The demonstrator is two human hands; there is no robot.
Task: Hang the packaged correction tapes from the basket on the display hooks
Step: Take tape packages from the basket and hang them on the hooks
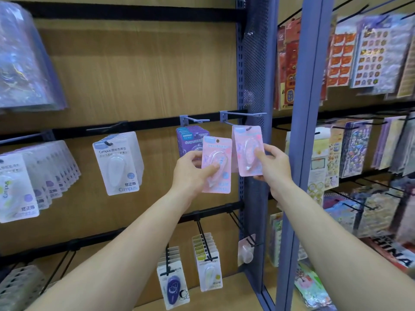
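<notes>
So both hands are busy here. The right hand (274, 164) is pinching a pink correction tape pack (243, 151), thumb on the blister front and fingers behind. The pack's top sits right under the grey hook (244, 113); the hang hole looks to be on the wire, but it's a bit blurry. The left hand (190, 171) grips a second pink pack (221, 151) just beside it, upright and not on any hook. Behind that one hang the purple packs (193, 135), and further left the white Campus packs (119, 162). Sticker sheets (370, 52) fill the bay past the blue post (310, 131)
</notes>
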